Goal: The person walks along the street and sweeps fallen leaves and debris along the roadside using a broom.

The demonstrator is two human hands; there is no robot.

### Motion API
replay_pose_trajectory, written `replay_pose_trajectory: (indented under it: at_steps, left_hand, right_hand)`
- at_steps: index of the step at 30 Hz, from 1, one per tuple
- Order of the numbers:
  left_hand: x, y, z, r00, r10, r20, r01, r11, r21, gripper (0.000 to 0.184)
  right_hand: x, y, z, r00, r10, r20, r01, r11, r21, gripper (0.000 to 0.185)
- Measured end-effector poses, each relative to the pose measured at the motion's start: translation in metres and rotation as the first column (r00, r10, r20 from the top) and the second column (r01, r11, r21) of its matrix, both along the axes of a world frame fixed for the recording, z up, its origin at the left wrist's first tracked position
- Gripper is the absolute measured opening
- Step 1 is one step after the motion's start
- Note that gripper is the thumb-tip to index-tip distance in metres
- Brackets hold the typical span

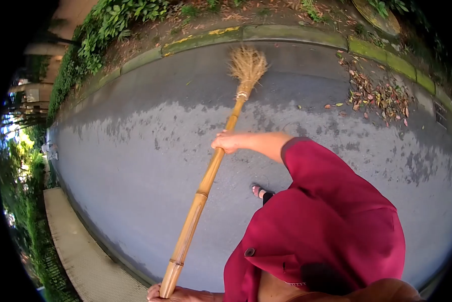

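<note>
A long broom with a bamboo handle (198,197) and a bushy straw head (248,64) slants across the road. My right hand (226,142) is closed round the handle below the straw head, with that arm stretched out. At the handle's other end, along the bottom of the view, my left hand (185,295) is wrapped round the bamboo; part of it is cut off by the frame edge. The straw bristles lie over the damp asphalt near the kerb. A heap of dry leaves (382,98) lies on the road to the right of the bristles.
A mossy kerb (294,33) borders the road, with soil and green shrubs (102,38) behind it. A drain grate (440,115) sits beyond the leaves. My sandalled foot (257,191) stands on the asphalt (120,166). A pale pavement (82,241) runs along the opposite side.
</note>
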State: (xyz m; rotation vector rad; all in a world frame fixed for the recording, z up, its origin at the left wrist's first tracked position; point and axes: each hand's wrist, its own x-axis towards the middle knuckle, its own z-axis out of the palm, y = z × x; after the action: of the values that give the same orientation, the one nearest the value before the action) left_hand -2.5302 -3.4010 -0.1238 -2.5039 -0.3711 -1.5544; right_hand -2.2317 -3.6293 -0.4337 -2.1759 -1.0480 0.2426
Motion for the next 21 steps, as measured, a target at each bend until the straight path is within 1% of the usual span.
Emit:
replay_pose_trajectory:
  at_steps: [1, 2, 4, 5, 6, 7, 8, 9, 10, 11, 12, 13, 14, 15, 16, 18, 19, 20, 21]
  left_hand:
    - [0.018, -0.027, 0.004, 0.945, -0.257, 0.204, 0.314, 0.886, -0.34, 0.026]
    - [0.04, -0.058, 0.009, 0.798, -0.391, 0.458, 0.601, 0.572, -0.559, 0.032]
    - [0.069, -0.119, 0.018, 0.786, -0.496, 0.37, 0.617, 0.587, -0.524, 0.032]
    - [0.078, -0.12, 0.013, 0.753, -0.57, 0.33, 0.645, 0.535, -0.545, 0.034]
    - [0.092, -0.145, 0.009, 0.726, -0.625, 0.285, 0.652, 0.495, -0.575, 0.027]
    - [0.1, -0.166, 0.003, 0.716, -0.656, 0.237, 0.634, 0.469, -0.615, 0.031]
    - [0.107, -0.176, -0.01, 0.666, -0.697, 0.264, 0.671, 0.407, -0.62, 0.035]
    - [0.107, -0.18, -0.022, 0.686, -0.678, 0.264, 0.615, 0.346, -0.708, 0.039]
    - [0.107, -0.186, -0.039, 0.786, -0.57, 0.237, 0.524, 0.412, -0.746, 0.038]
    - [0.102, -0.185, -0.05, 0.797, -0.547, 0.258, 0.473, 0.297, -0.83, 0.037]
    - [0.1, -0.184, -0.056, 0.807, -0.52, 0.281, 0.42, 0.171, -0.891, 0.036]
    - [0.097, -0.182, -0.056, 0.86, -0.434, 0.268, 0.385, 0.206, -0.9, 0.034]
    - [0.089, -0.172, -0.057, 0.875, -0.383, 0.298, 0.392, 0.197, -0.899, 0.035]
    - [0.076, -0.157, -0.056, 0.878, -0.366, 0.308, 0.399, 0.205, -0.894, 0.034]
    - [0.064, -0.145, -0.054, 0.88, -0.348, 0.322, 0.409, 0.213, -0.887, 0.034]
    - [0.035, -0.138, -0.035, 0.896, -0.3, 0.327, 0.41, 0.281, -0.868, 0.034]
    - [0.013, -0.123, -0.022, 0.885, -0.304, 0.353, 0.439, 0.293, -0.849, 0.034]
    - [-0.01, -0.112, -0.008, 0.885, -0.267, 0.382, 0.456, 0.326, -0.828, 0.035]
    - [-0.042, -0.097, 0.008, 0.877, -0.258, 0.405, 0.476, 0.365, -0.8, 0.032]
  right_hand:
    - [-0.006, -0.028, -0.015, 0.996, -0.081, 0.03, 0.079, 0.995, 0.069, 0.009]
    - [-0.014, -0.058, -0.028, 0.985, -0.163, 0.051, 0.155, 0.979, 0.136, 0.006]
    - [-0.037, -0.132, -0.036, 0.915, -0.365, -0.172, 0.39, 0.909, 0.149, 0.007]
    - [-0.049, -0.176, -0.031, 0.899, -0.368, -0.238, 0.386, 0.922, 0.031, 0.007]
    - [-0.067, -0.221, -0.004, 0.931, -0.362, -0.041, 0.357, 0.93, -0.09, 0.006]
    - [-0.083, -0.256, -0.007, 0.905, -0.417, -0.08, 0.408, 0.906, -0.11, 0.007]
    - [-0.098, -0.286, -0.002, 0.889, -0.448, -0.098, 0.43, 0.888, -0.159, 0.007]
    - [-0.113, -0.31, 0.001, 0.871, -0.478, -0.116, 0.448, 0.868, -0.214, 0.008]
    - [-0.126, -0.329, -0.004, 0.863, -0.481, -0.154, 0.422, 0.855, -0.303, 0.009]
    - [-0.133, -0.34, 0.001, 0.853, -0.486, -0.188, 0.39, 0.835, -0.388, 0.01]
    - [-0.138, -0.343, 0.007, 0.853, -0.49, -0.177, 0.395, 0.83, -0.394, 0.01]
    - [-0.146, -0.345, 0.012, 0.865, -0.454, -0.215, 0.328, 0.834, -0.443, 0.011]
    - [-0.16, -0.343, 0.023, 0.87, -0.416, -0.265, 0.252, 0.837, -0.486, 0.012]
    - [-0.172, -0.334, 0.039, 0.881, -0.38, -0.28, 0.238, 0.87, -0.432, 0.014]
    - [-0.179, -0.324, 0.044, 0.882, -0.373, -0.287, 0.228, 0.873, -0.431, 0.014]
    - [-0.192, -0.301, 0.052, 0.908, -0.326, -0.263, 0.222, 0.907, -0.358, 0.014]
    - [-0.196, -0.287, 0.047, 0.937, -0.281, -0.209, 0.218, 0.935, -0.28, 0.013]
    - [-0.199, -0.27, 0.055, 0.959, -0.202, -0.201, 0.153, 0.96, -0.235, 0.013]
    - [-0.202, -0.249, 0.064, 0.974, -0.122, -0.19, 0.087, 0.979, -0.186, 0.012]
